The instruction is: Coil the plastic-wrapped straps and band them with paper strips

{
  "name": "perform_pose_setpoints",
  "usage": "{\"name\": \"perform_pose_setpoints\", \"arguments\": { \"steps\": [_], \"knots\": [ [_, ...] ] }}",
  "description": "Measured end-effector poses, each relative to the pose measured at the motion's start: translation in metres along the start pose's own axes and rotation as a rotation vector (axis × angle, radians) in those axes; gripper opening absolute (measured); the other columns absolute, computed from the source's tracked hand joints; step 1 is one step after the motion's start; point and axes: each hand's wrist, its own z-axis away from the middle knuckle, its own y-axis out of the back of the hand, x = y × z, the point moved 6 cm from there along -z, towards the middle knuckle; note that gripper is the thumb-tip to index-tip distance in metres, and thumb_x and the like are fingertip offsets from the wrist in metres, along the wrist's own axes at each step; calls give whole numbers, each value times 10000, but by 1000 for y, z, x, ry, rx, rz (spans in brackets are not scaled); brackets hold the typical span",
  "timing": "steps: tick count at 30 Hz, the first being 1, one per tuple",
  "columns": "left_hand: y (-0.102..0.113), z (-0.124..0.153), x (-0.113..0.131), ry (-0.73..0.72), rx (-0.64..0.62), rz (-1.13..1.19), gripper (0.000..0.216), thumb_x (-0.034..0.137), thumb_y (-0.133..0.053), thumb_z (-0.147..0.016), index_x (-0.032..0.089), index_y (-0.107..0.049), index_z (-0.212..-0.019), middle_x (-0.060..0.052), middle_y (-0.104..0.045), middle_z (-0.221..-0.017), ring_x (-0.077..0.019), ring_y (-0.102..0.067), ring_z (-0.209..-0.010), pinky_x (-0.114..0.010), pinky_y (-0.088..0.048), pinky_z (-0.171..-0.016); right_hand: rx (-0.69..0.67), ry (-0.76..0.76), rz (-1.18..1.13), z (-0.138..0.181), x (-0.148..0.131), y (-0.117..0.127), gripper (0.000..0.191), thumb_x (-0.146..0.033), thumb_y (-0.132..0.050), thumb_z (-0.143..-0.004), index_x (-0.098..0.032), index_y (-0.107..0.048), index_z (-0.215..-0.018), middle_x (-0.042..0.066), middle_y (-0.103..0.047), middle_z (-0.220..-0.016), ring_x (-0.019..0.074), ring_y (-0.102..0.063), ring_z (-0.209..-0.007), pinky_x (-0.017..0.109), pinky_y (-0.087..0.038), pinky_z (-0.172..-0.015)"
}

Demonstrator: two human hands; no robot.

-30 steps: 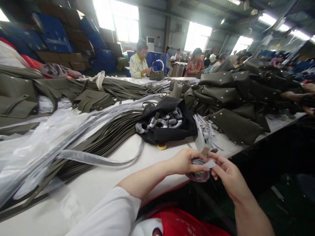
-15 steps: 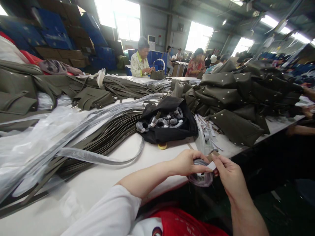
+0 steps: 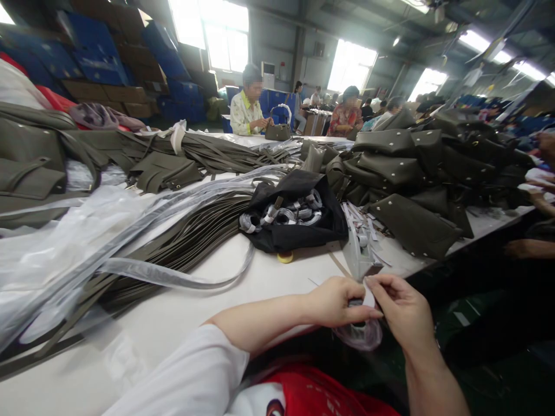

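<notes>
At the table's near edge, my left hand [image 3: 336, 303] is closed on a coiled strap [image 3: 362, 338] wrapped in clear plastic. The coil hangs below the fingers, partly hidden by them. A short white strip [image 3: 369, 297] stands up at the coil's upper side, between my two hands. With thumb and forefinger my right hand [image 3: 401, 303] pinches the strip's upper end. Just beyond the fingertips is a grey tape dispenser [image 3: 359, 260]. A black fabric bag [image 3: 299, 237] farther back holds several similar plastic-wrapped coils [image 3: 286, 216].
Long olive straps [image 3: 186, 237] lie in a bundle to the left, beside clear plastic sleeves [image 3: 173, 277]. Olive handbags [image 3: 416, 162] are heaped at the right. A yellow tape roll [image 3: 285, 257] sits by the black bag. A co-worker [image 3: 249, 107] sits across the table [image 3: 234, 260].
Both hands and the coil have dropped slightly towards me. The white strip, flat across the coil before, now curves upward in my right fingers. More of the tape dispenser shows.
</notes>
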Motion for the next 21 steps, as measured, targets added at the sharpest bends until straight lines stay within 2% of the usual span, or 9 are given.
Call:
{"name": "perform_pose_setpoints", "arguments": {
  "steps": [2, 6, 9, 11, 14, 17, 21],
  "knots": [
    [2, 0, 0, 8, 55, -2, 417, 535, -634, -869, 124, -678, -811, -1, -610, -703, -102, -519, -654, -196, -394, -624, 7, -12, -18, 1, -1, 2, 243, -442, -758, -781, -208, -713, -827, 31, -706, -754, 194, -640, -664, 276, -513, -596],
    [13, -3, -1, 24, 134, -19, 336, 451, -689, -849, 144, -718, -981, -16, -673, -799, -116, -573, -700, -198, -416, -654, 117, -10, -105, 2, -6, 17, 234, -442, -755, -797, -221, -708, -858, 19, -704, -767, 177, -631, -698, 266, -519, -674],
    [19, -5, -1, 15, 138, -93, 360, 466, -727, -816, 152, -719, -993, -33, -693, -847, -139, -612, -761, -210, -445, -708, 130, -30, -166, -3, -4, 24, 309, -512, -640, -876, -214, -721, -866, 29, -701, -769, 171, -612, -697, 264, -510, -676],
    [20, -5, 3, -49, 117, -123, 387, 493, -731, -809, 155, -712, -997, -50, -701, -891, -156, -635, -817, -221, -464, -755, 59, -88, -133, -8, 2, 22, 357, -535, -600, -886, -208, -741, -916, 44, -716, -801, 191, -629, -738, 276, -515, -683],
    [19, -3, 13, -182, 86, -141, 386, 484, -721, -825, 157, -704, -1029, -89, -697, -1010, -177, -647, -923, -246, -488, -837, -163, -147, -56, -13, 5, 10, 311, -480, -697, -794, -209, -764, -933, 51, -746, -853, 239, -671, -856, 300, -535, -765],
    [17, 1, 19, -259, 54, -150, 334, 433, -714, -847, 164, -707, -1046, -113, -670, -1122, -184, -630, -1011, -263, -490, -907, -306, -94, -37, -13, -2, 3, 248, -439, -714, -768, -210, -774, -843, 55, -756, -860, 254, -683, -853, 311, -537, -778],
    [15, 4, 21, -267, 21, -171, 364, 421, -733, -832, 156, -711, -1080, -124, -643, -1123, -182, -620, -990, -265, -498, -901, -422, -58, 15, -11, -12, -1, 222, -422, -719, -774, -211, -767, -824, 57, -743, -838, 258, -666, -824, 317, -514, -735]
  ]
}}
